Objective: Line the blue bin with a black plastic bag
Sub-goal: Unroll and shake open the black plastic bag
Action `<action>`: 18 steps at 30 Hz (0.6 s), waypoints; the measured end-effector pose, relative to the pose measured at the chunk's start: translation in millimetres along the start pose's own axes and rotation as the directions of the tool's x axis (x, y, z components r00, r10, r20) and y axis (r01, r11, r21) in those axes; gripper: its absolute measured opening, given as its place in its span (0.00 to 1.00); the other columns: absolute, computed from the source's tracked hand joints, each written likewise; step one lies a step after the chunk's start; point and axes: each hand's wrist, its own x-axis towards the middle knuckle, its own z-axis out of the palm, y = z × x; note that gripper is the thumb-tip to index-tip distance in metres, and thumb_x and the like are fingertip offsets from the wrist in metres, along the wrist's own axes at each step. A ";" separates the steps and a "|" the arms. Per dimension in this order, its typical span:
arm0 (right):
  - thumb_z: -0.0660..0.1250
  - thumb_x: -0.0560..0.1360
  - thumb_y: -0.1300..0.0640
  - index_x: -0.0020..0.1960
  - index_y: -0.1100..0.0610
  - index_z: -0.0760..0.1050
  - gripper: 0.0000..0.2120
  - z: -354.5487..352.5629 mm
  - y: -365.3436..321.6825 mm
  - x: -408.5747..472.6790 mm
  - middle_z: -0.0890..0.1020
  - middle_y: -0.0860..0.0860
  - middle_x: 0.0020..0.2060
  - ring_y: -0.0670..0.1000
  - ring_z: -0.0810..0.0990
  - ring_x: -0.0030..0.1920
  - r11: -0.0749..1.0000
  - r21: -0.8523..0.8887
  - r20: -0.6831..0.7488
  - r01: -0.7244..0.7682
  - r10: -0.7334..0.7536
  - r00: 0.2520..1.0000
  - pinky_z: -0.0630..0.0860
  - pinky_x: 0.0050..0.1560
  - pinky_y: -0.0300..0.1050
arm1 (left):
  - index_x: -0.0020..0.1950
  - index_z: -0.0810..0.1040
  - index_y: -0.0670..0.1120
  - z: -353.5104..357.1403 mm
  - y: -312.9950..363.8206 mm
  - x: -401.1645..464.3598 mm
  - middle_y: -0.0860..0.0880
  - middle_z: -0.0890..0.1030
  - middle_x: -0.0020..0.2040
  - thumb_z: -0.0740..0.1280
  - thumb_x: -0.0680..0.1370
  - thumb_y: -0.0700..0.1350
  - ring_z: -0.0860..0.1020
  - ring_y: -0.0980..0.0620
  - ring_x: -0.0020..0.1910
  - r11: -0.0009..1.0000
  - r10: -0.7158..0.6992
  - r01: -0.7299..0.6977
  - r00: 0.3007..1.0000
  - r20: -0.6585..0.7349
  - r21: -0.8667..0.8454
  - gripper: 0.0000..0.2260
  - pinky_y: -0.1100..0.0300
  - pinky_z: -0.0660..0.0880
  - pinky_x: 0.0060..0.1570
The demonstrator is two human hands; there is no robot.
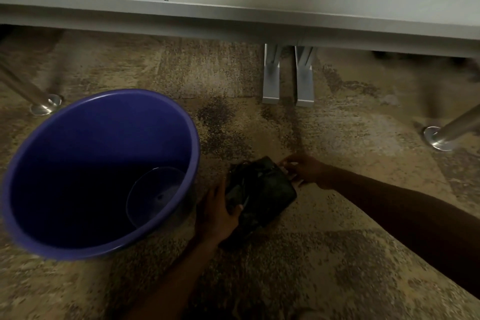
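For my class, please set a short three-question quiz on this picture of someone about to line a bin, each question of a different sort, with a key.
1. True or false: the round blue plastic bin already has a liner in it.
2. Multiple choice: where is the folded black plastic bag? A) inside the bin B) on the speckled carpet, beside the bin C) on the grey table
3. Short answer: which hands touch the bag?

Key
1. False: its blue inside is bare.
2. B.
3. Both: the left hand grips the near edge, and the right hand has its fingertips at the far corner.
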 end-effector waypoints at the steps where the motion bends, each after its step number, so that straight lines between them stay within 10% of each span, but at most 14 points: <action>1: 0.61 0.85 0.48 0.68 0.54 0.76 0.16 3.0 6.1 0.7 0.84 0.57 0.54 0.54 0.83 0.48 0.995 -0.096 -0.091 -0.002 -0.007 0.996 0.78 0.45 0.45 | 0.84 0.59 0.53 0.5 -1.1 -0.3 0.47 0.67 0.81 0.70 0.80 0.56 0.67 0.44 0.79 0.999 -0.029 0.029 1.000 0.011 -0.018 0.35 0.42 0.68 0.76; 5: 0.63 0.84 0.47 0.68 0.54 0.76 0.17 21.5 19.2 -7.5 0.83 0.57 0.57 0.58 0.82 0.56 0.855 -0.485 -0.239 0.182 -0.330 0.913 0.77 0.54 0.48 | 0.81 0.65 0.52 1.2 -3.5 -1.7 0.48 0.73 0.77 0.71 0.81 0.51 0.72 0.45 0.76 0.991 -0.110 0.108 0.994 -0.021 -0.080 0.30 0.43 0.73 0.72; 9: 0.65 0.80 0.40 0.64 0.57 0.76 0.22 49.3 21.8 -24.2 0.79 0.57 0.55 0.58 0.79 0.51 0.363 -0.790 0.014 0.495 -0.795 0.606 0.76 0.49 0.48 | 0.84 0.59 0.52 1.7 -2.5 -0.3 0.47 0.65 0.82 0.70 0.82 0.48 0.67 0.42 0.79 0.981 -0.183 0.180 0.982 -0.040 -0.076 0.33 0.42 0.72 0.73; 12: 0.64 0.77 0.31 0.59 0.56 0.75 0.28 75.7 23.3 -33.8 0.79 0.57 0.54 0.57 0.77 0.49 0.037 -0.812 0.267 0.583 -0.864 0.427 0.76 0.48 0.50 | 0.82 0.65 0.50 -0.2 1.8 1.3 0.45 0.72 0.77 0.68 0.82 0.43 0.73 0.43 0.74 0.976 -0.202 0.195 0.977 -0.070 -0.100 0.28 0.43 0.75 0.70; 18: 0.64 0.76 0.31 0.82 0.51 0.53 0.43 127.8 51.0 -36.1 0.65 0.63 0.76 0.67 0.70 0.70 -0.016 -0.831 0.531 0.556 -0.316 0.786 0.72 0.67 0.64 | 0.74 0.75 0.51 -6.1 13.4 2.9 0.47 0.79 0.70 0.65 0.83 0.40 0.79 0.45 0.67 0.959 -0.189 0.172 0.980 -0.057 -0.226 0.19 0.46 0.79 0.65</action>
